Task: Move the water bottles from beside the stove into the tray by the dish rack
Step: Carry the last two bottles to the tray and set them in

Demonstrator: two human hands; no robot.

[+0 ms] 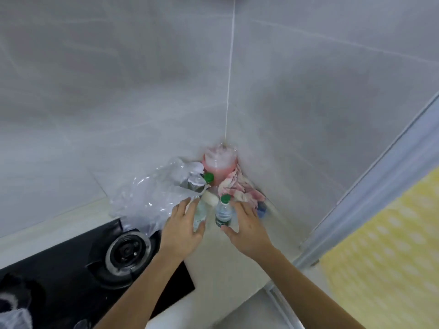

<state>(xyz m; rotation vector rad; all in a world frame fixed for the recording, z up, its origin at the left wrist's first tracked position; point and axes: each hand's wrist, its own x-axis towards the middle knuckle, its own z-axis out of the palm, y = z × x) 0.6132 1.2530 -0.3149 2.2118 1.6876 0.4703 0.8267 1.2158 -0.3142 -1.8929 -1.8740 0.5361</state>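
Countertop point(221, 264): both hands' grip open around bottles.

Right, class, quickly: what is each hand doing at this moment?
Left hand: open, fingers curling around a clear bottle, not yet closed.
Right hand: open, reaching around the green-capped bottle, not gripping.

Two bare forearms and hands point(181, 230), sleeveless.

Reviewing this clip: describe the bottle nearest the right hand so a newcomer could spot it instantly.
Start at the tiled wall corner, right of the black stove. Below the pink jug and crumpled cloth, two small bottles stand between the hands. The target is the right bottle: green cap, dark green label, unlike the paler left bottle.
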